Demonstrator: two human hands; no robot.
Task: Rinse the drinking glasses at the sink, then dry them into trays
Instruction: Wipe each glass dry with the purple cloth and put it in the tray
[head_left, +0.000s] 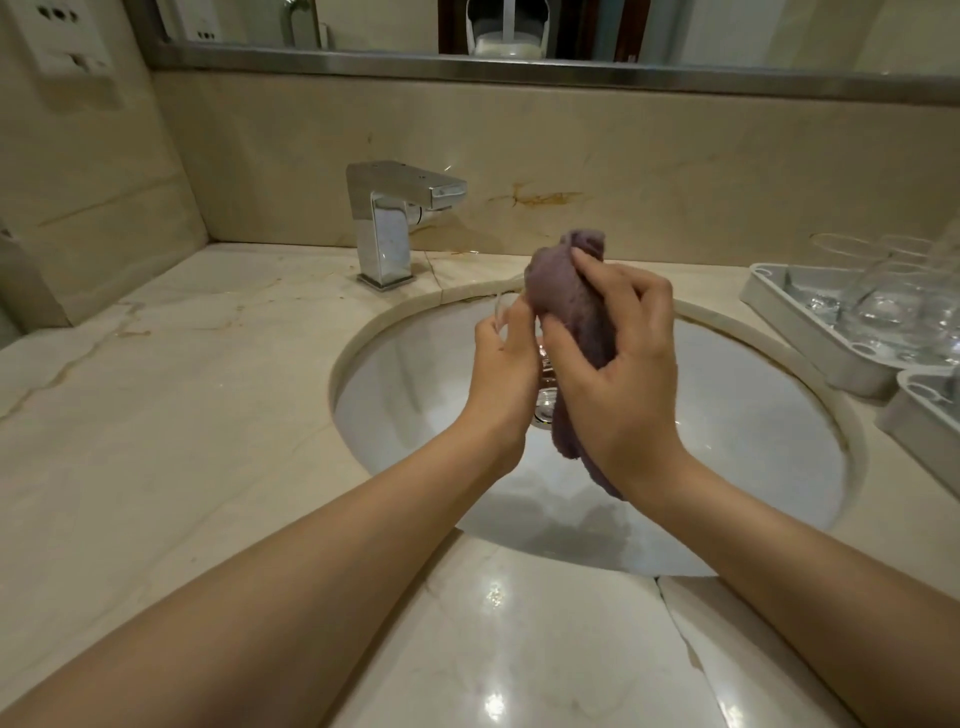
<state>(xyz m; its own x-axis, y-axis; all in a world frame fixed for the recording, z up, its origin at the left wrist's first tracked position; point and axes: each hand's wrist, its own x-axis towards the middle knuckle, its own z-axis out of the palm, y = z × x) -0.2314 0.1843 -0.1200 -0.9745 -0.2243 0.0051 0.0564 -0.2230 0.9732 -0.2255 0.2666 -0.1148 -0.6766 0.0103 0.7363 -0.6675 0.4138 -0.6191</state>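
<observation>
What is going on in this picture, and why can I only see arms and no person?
The camera sits on the person's head and looks down, so you only see their two arms and hands. They stand at a white sink set in a stone counter, with a shiny tap behind it. No water is running. The right hand grips a purple cloth. The left hand holds a clear drinking glass, which is hard to see because only its rim peeks out. The cloth is pressed against the glass to dry it. On the right, a white tray already holds more glasses.
</observation>
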